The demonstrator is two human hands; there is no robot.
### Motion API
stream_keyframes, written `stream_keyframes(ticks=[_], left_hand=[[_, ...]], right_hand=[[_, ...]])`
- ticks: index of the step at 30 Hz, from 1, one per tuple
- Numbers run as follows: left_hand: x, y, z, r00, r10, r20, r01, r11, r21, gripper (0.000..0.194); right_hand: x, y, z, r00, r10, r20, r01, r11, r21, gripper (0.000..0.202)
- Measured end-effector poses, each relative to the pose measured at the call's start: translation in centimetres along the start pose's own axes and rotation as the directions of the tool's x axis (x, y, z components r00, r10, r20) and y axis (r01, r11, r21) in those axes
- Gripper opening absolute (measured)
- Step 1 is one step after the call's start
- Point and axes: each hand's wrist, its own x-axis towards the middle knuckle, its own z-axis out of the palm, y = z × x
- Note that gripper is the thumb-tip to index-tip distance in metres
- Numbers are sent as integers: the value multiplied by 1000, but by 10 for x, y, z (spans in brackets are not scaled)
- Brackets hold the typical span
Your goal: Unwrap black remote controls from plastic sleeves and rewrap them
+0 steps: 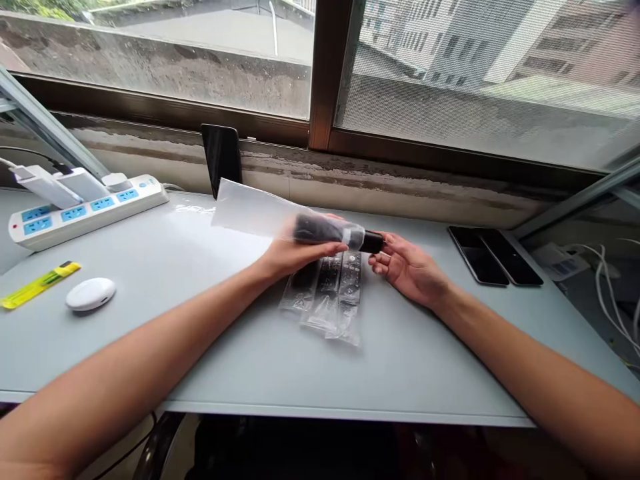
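A black remote control (320, 230) lies partly inside a translucent plastic sleeve (250, 210), its bare dark end sticking out on the right. My left hand (295, 253) is closed around the sleeve and the remote from below. At the protruding end, my right hand (413, 270) has its thumb and fingertips on the remote's tip, the other fingers curled. Beneath them on the table, several black remotes in clear plastic bags (327, 287) lie side by side; the hands and the sleeve cover their upper ends.
On the table's (400, 373) left are a white power strip (90, 213), a yellow packet (40, 285) and a white oval case (91, 294). A dark phone (221, 159) leans against the wall. Two dark phones (495, 256) lie on the right, near white cables (607, 287).
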Motion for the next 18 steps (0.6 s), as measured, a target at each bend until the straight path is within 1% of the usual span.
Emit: stream_keyframes(ticks=[2,3,5,7,9,11,14,16,18], left_hand=[[2,-2,-1,998,39,-55,-38,999,16,51],[2,-3,-1,997,55,-61,-53,998,31,51],[0,-3,0,998,61,-21,-59,995,75,56],[-3,-1,3,998,37,50,-44,990,136,61],[-5,1,6,996,16,82,-32,981,189,61],[-6,4,8,998,4,63,-18,975,223,61],[-6,4,7,1000,-14,16,11,978,207,65],[-6,3,5,1000,-14,3,13,983,182,66],[-7,1,4,1000,8,7,-10,982,191,63]], right_hand=[[2,0,0,998,-8,-57,8,1000,0,38],[3,1,0,998,-15,-66,14,1000,-16,39],[1,4,0,998,-29,-46,26,997,-73,39],[-1,6,0,999,-30,18,32,989,-144,39],[-2,7,0,997,-20,72,33,981,-191,40],[-3,8,1,997,-39,63,51,981,-187,40],[-3,9,2,995,-102,4,101,982,-161,39],[-4,8,3,993,-114,26,117,976,-185,39],[-6,8,4,991,-103,86,122,962,-246,42]])
